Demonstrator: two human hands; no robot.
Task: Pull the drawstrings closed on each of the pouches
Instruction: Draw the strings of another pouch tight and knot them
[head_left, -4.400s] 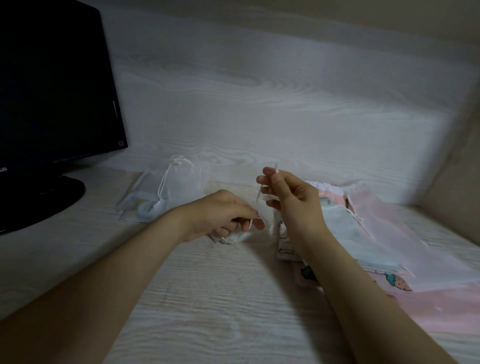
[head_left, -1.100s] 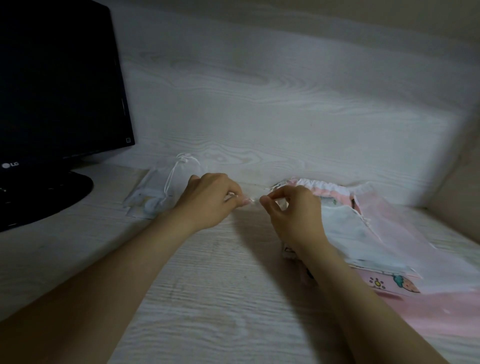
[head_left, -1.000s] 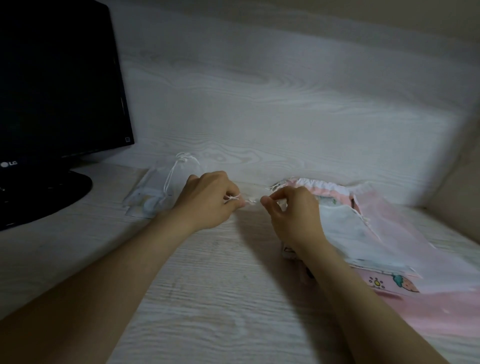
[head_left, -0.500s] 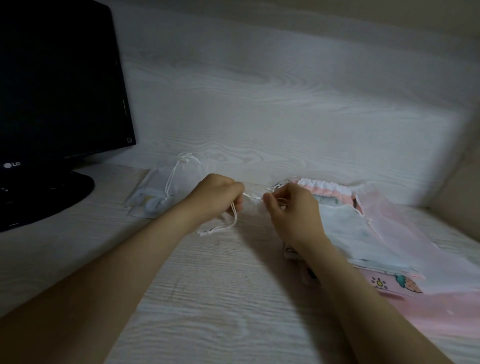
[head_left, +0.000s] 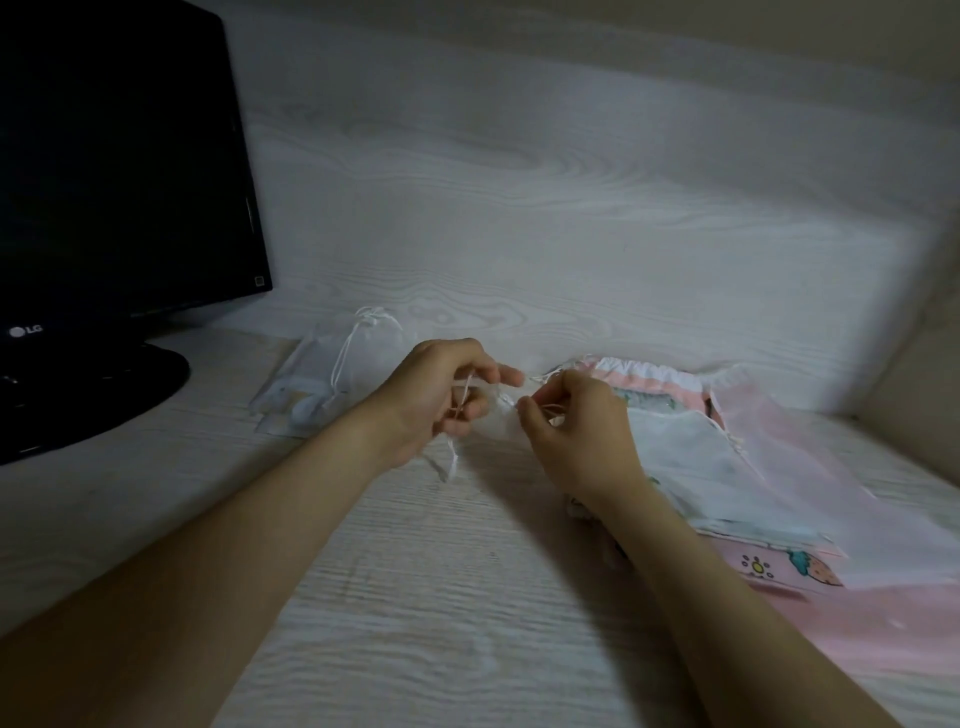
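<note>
Pinching the white drawstrings (head_left: 453, 462) of a small sheer pouch (head_left: 493, 423) with left hand (head_left: 441, 395) and right hand (head_left: 576, 431), fingers curled, mid-desk (head_left: 415, 597). Only readable text: "LG" on black monitor (head_left: 119, 156), far left.

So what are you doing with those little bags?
A person is closing drawstring pouches at a desk. The left hand pinches the drawstring of a small white pouch, and the right hand pinches that pouch at its neck. Another white pouch, already drawn shut, lies to the left near the monitor. A pile of pink and white pouches lies to the right, apparently not yet done.
</note>
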